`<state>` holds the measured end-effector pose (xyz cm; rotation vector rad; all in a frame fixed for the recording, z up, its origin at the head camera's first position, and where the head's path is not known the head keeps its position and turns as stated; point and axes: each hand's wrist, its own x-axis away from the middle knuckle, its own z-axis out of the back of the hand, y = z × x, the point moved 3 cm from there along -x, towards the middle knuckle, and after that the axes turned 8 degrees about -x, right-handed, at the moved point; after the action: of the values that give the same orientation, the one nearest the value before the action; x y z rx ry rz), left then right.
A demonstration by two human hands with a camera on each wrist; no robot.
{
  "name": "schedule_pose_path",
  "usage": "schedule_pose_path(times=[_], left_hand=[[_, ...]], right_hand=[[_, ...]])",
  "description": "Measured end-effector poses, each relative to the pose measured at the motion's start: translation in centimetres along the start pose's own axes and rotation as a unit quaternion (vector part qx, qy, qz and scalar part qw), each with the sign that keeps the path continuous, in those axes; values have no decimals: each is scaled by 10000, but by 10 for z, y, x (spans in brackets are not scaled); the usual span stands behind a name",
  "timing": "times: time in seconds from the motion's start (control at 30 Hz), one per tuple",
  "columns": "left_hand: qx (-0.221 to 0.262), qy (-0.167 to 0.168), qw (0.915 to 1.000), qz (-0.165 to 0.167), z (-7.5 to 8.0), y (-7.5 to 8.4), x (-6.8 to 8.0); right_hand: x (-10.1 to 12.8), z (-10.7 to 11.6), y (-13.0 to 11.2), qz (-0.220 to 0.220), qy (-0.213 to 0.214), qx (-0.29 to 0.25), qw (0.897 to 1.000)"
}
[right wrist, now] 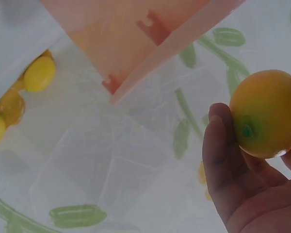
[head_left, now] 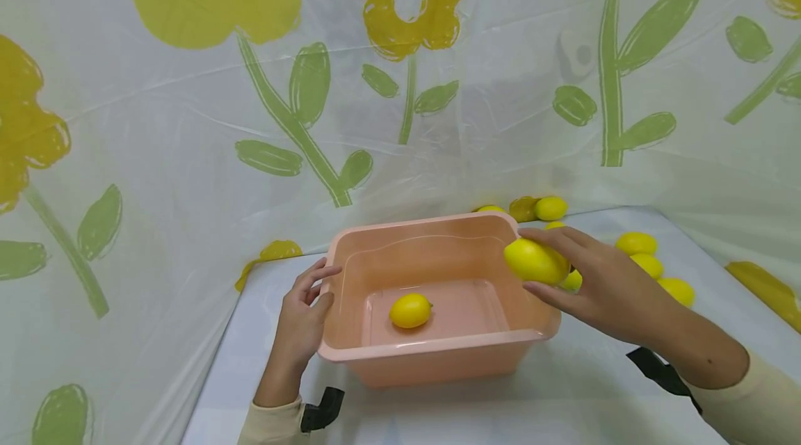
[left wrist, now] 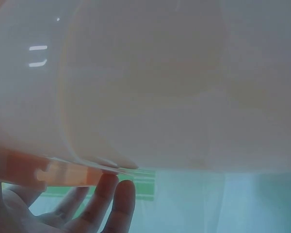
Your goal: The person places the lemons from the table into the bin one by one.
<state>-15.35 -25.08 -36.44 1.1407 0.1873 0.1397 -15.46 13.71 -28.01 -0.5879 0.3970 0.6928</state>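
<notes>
Right hand (head_left: 603, 285) pinches a lemon (head_left: 537, 261) between thumb and fingers, grip about as wide as the fruit. Head view puts that lemon across the right rim of the pink basin (head_left: 438, 345); right wrist view shows a gap between lemon and rim — actual height over it I can't tell. Left hand (head_left: 300, 323) is at the basin's left rim, fingers spread and fairly straight, fingertips touching the edge. Second lemon (head_left: 410, 311) lies on the basin floor, left of middle; pink floor shows all round it, with the widest stretch to its right. Basin stands on the white table (head_left: 594, 389), its far rim cutting across the table's back edge in head view. Table surface runs on in front of the near wall, between the two beige sleeves. Right side is tighter: three loose lemons (head_left: 647, 265) sit in a row beyond the right hand, the nearest one partly behind the wrist, and more lemons (head_left: 551, 208) sit near the back edge — some half hidden by basin and hand, so no firm count. Flower-print cloth (head_left: 500, 104) rises right behind the back edge.
</notes>
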Motion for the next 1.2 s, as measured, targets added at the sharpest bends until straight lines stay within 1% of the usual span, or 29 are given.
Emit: schedule_pose_path(times=[0.2, 0.3, 0.4, 0.7, 0.9, 1.2], left_hand=[[38, -30, 10000, -1, 0, -1, 0], [70, -29, 10000, -11, 0, -2, 0], [112, -26, 9999, -11, 0, -2, 1], [68, -40, 10000, -38, -1, 0, 0], [106, 6, 9999, -56, 0, -1, 0], [3, 66, 10000, -74, -1, -1, 1]], right_hand=[[-7, -2, -5, 119, -44, -30, 9999], [-11, -2, -6, 298, -68, -67, 9995], [-16, -1, -7, 371, -142, -110, 9992], [-32, -3, -12, 245, -438, -240, 9985], [-48, -8, -19, 454, -515, -273, 9973], [-65, -20, -28, 460, -720, -192, 9962]])
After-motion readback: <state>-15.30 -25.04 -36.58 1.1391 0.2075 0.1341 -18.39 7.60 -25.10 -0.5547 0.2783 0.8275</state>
